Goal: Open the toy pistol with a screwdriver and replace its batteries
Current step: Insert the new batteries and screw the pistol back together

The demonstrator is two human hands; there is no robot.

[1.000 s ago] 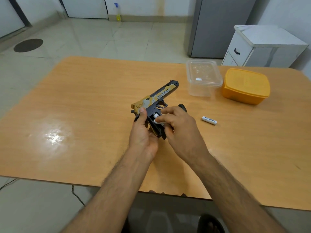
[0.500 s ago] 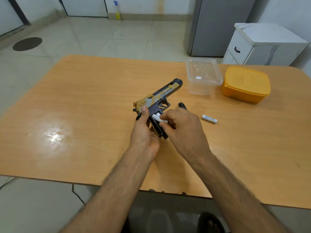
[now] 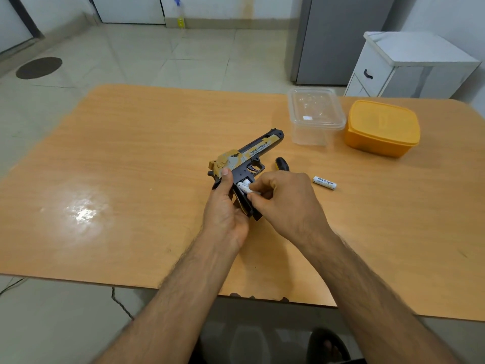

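Pale floor tiles and a grey cabinet lie beyond the orange-brown wooden table (image 3: 131, 153), where the toy pistol (image 3: 248, 160) is held just above the top near the middle, muzzle pointing away to the right. The left hand (image 3: 225, 208) wraps the grip from behind, thumb up by the rear of the slide, and the right hand (image 3: 284, 200) pinches a white battery (image 3: 245, 188) at the open compartment in the grip. The pistol looks like light, rigid plastic, best steadied by the grip as now; the small, smooth battery could slip, so a fingertip pinch near its end suits it. The slide reads "DESERT EAGLE"; a spare battery (image 3: 324, 182) lying on the table to the right reads "Heybright". A screwdriver handle (image 3: 282, 164) lies just behind the right hand, with a clear container (image 3: 316, 115) and a yellow lidded box (image 3: 381, 127) farther back.
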